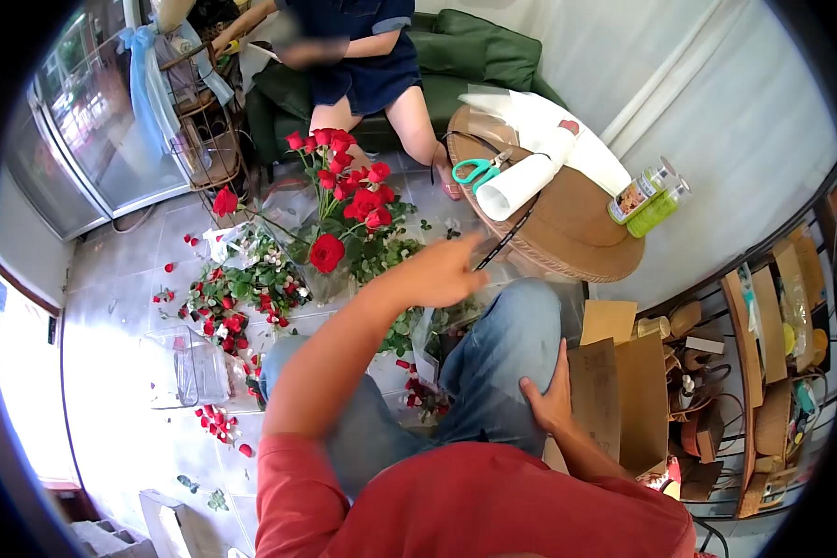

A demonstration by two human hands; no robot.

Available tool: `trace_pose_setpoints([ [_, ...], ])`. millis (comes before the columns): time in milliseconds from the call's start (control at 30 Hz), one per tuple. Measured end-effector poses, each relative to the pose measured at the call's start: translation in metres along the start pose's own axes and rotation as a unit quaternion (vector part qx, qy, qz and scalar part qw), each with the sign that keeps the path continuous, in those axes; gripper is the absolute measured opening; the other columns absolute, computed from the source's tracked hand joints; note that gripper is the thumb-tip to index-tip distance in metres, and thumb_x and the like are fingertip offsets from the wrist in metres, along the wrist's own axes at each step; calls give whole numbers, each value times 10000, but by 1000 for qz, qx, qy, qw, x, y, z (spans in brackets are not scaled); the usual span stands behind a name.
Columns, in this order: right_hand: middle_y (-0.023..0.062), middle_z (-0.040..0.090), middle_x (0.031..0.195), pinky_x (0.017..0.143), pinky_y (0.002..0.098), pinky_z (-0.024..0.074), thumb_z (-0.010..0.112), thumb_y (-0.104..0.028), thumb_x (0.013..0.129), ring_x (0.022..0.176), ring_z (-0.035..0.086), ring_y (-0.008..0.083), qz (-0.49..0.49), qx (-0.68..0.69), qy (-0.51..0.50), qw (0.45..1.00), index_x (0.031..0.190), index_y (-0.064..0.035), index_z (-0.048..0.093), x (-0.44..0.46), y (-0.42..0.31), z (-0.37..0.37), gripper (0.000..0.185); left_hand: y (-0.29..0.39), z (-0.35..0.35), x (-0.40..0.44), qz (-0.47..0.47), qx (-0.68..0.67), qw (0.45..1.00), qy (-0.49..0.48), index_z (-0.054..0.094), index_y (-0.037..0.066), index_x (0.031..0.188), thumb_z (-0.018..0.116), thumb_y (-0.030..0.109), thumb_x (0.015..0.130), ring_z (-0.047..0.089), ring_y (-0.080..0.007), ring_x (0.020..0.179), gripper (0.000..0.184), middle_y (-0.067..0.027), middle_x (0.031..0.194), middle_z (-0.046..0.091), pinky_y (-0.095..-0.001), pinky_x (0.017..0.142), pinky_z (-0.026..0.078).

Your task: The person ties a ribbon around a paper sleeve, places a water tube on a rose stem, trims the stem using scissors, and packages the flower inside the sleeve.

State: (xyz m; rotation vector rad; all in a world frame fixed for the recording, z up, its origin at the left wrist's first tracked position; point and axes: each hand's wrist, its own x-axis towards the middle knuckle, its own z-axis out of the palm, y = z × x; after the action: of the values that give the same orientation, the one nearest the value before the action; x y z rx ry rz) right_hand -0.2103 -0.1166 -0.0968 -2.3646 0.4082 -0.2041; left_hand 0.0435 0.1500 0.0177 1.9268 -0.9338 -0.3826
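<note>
My left hand point(442, 272) is reached out over my knees, forefinger extended and the other fingers partly bent. A thin black cord point(507, 244) runs from the round table down to its fingertips; whether they touch it I cannot make out. Resting on my right knee point(521, 325), my right hand point(551, 398) has its fingers laid along the jeans. Red roses point(327, 252) stand in an upright bunch just beyond my left forearm. Green-handled scissors point(477, 173) lie on the table beside a white roll point(525, 181).
Trimmed leaves and rose heads point(228, 321) litter the tiled floor, near a clear container point(188, 367). Two bottles point(646, 198) stand on the round table point(577, 237). A cardboard box point(618, 391) and shelves point(763, 372) are to my right. Another person point(363, 56) sits on the green sofa point(451, 51).
</note>
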Motion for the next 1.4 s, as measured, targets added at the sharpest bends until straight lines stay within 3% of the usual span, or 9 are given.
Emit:
trace_pose_setpoints([
  [133, 293, 343, 1617, 1212, 456, 332, 803, -300, 846, 1465, 405, 413, -85, -85, 54, 991, 1659, -13, 121, 52, -53, 1, 1099, -44, 52, 10, 109, 74, 988, -79, 634, -32, 1287, 708, 264, 919, 729, -410, 897, 478, -252, 989, 743, -453, 796, 577],
  [333, 290, 438, 1559, 1186, 458, 367, 775, -418, 892, 1429, 457, 412, -22, -68, 28, 997, 1614, 6, 279, 60, -69, -17, 974, -8, 63, 2, -47, 267, 943, -193, 784, -26, 962, 650, 91, 817, 736, -408, 1042, 231, -267, 1082, 747, -472, 888, 590],
  [567, 345, 389, 1564, 1201, 468, 336, 638, -399, 995, 1443, 418, 469, -63, -72, 62, 993, 1578, 83, 283, -34, -37, -45, 835, 53, 50, 8, -57, 143, 981, 118, 431, 26, 1507, 652, 264, 945, 700, -461, 1031, 648, -266, 1028, 738, -536, 923, 548],
  [700, 371, 317, 1591, 1206, 501, 318, 585, -382, 1028, 1453, 368, 519, -103, -81, 86, 988, 1590, 85, 253, -77, -4, -64, 802, 48, 69, -16, 16, 106, 994, -35, 476, 25, 1501, 710, 293, 927, 716, -406, 1056, 675, -254, 1112, 737, -498, 894, 558],
  [800, 370, 266, 1617, 1213, 535, 296, 608, -377, 1008, 1458, 340, 542, -114, -74, 86, 987, 1608, 57, 245, -109, 15, -76, 825, 38, 85, -67, -76, 176, 976, -99, 501, 25, 1504, 738, 301, 906, 718, -401, 1060, 700, -267, 1153, 730, -473, 935, 553],
  [900, 358, 226, 1640, 1207, 573, 295, 692, -409, 942, 1445, 341, 567, -129, -100, 86, 983, 1618, 17, 257, -136, 34, -78, 911, 0, 92, -137, -103, 312, 944, -20, 608, 32, 1419, 736, 325, 900, 706, -414, 1077, 610, -254, 1180, 729, -470, 957, 542],
  [967, 352, 214, 1646, 1201, 582, 303, 732, -431, 902, 1439, 338, 577, -130, -90, 91, 983, 1623, -5, 261, -147, 38, -78, 962, 58, 89, -167, -300, 290, 909, 8, 703, 30, 1290, 709, 393, 914, 672, -425, 1136, 523, -231, 1216, 717, -480, 989, 526],
  [1233, 333, 206, 1656, 1138, 599, 371, 781, -442, 863, 1403, 358, 558, -151, -82, 55, 984, 1636, -80, 277, -149, 33, -64, 992, 107, 129, -259, -119, 412, 868, 249, 745, 42, 1093, 762, 309, 825, 621, -362, 1172, 379, -147, 1178, 724, -470, 1062, 463],
  [1400, 319, 221, 1656, 1117, 604, 369, 741, -362, 904, 1402, 357, 543, -192, -94, 50, 976, 1618, -68, 319, -160, 30, -54, 879, 99, 162, -265, -106, 435, 854, 264, 644, 67, 1343, 759, 336, 834, 408, -425, 1447, 587, -167, 1488, 536, -579, 1198, 296],
])
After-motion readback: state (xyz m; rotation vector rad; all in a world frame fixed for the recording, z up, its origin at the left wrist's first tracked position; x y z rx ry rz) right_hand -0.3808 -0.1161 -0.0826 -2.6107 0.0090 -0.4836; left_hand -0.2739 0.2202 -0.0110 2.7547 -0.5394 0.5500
